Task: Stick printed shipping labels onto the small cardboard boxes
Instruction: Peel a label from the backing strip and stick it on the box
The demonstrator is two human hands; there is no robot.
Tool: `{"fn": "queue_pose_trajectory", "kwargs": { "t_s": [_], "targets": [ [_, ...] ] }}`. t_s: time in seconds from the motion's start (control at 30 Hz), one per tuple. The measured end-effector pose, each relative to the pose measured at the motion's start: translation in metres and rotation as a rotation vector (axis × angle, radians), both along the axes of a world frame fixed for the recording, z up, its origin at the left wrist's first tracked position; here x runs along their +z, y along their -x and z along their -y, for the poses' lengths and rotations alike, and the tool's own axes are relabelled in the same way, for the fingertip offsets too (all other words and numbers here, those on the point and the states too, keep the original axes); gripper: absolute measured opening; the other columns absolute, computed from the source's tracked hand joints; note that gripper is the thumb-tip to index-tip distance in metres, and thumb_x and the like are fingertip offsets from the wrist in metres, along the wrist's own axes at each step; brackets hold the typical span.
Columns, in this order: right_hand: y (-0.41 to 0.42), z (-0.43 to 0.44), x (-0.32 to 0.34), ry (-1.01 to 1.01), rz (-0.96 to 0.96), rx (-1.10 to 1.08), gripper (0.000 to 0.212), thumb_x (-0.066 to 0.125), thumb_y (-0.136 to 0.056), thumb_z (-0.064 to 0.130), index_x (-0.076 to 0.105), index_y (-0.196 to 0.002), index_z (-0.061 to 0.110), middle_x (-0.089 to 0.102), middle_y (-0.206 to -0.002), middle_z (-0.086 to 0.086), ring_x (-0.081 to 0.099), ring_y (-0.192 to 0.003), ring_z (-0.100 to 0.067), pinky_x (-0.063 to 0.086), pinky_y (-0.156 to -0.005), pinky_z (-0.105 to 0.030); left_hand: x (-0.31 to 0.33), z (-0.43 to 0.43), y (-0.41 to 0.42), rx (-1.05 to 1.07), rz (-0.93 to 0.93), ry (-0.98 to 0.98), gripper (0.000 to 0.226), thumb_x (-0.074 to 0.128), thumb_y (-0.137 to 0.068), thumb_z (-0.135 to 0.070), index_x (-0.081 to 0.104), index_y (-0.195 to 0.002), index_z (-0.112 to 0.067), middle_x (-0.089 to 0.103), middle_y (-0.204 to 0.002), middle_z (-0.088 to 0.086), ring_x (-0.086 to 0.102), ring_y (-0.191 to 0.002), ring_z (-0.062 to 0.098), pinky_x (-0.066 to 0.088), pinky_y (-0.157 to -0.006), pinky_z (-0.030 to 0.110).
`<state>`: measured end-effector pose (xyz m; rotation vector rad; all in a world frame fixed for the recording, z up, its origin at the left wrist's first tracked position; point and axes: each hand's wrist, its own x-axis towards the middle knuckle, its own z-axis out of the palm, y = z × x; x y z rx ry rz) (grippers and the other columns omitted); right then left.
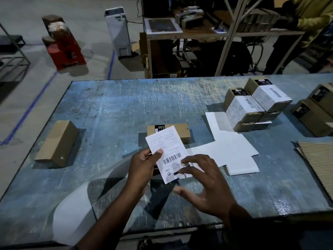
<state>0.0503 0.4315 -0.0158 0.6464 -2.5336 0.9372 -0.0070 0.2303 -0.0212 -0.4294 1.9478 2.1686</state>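
Both hands on one shipping label (164,141) held over the table (108,105), left hand (144,166) pinching its edge, right hand (205,183) with spread fingers touching the lower corner, likely peeling backing; next needs pressing it onto the cardboard box (177,131) just behind.

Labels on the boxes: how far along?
Done: the stacked boxes at back right carry white labels. In hand: the left hand pinches a printed label; the right hand touches its lower edge. Left: the centre box, the left box and the far-right boxes show no shipping label.
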Motion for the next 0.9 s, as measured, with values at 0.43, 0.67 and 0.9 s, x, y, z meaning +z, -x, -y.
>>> {"fn": "queue_pose_trajectory", "kwargs": {
  "t_s": [0.43, 0.67, 0.9],
  "targets": [
    [0.034, 0.001, 0.011, 1.114, 0.883, -0.305, 0.025, 0.068, -0.087, -0.004, 0.067, -0.112, -0.001, 0.078, -0.104, -0.014, 0.073, -0.094, -0.037, 0.057, -0.075, -0.038, 0.008, -0.013, -0.007, -0.114, 0.015, -0.240, 0.037, 0.069, -0.091, -0.019, 0.067, -0.127, -0.011, 0.076, -0.117, 0.010, 0.073, -0.107, 0.029, 0.056, -0.092, 0.042],
    [0.061, -0.039, 0.048, 0.413, 0.584, -0.141, 0.031, 0.066, -0.082, -0.003, 0.075, -0.088, 0.026, 0.077, -0.088, 0.009, 0.070, -0.078, -0.006, 0.053, -0.068, -0.022, 0.021, 0.018, 0.009, -0.050, -0.264, 0.228, 0.040, 0.075, -0.085, -0.047, 0.072, -0.121, -0.030, 0.076, -0.113, -0.008, 0.072, -0.104, 0.008, 0.055, -0.085, 0.028],
    [0.090, -0.038, 0.071, 0.145, 0.663, 0.179, 0.023, 0.066, -0.084, 0.005, 0.076, -0.094, 0.024, 0.076, -0.091, 0.010, 0.069, -0.082, -0.006, 0.050, -0.073, -0.017, 0.035, -0.006, 0.026, -0.437, -0.341, 0.569, 0.022, 0.082, -0.081, -0.045, 0.078, -0.093, -0.028, 0.077, -0.091, -0.015, 0.071, -0.087, 0.003, 0.054, -0.071, 0.029]
  ]
}}
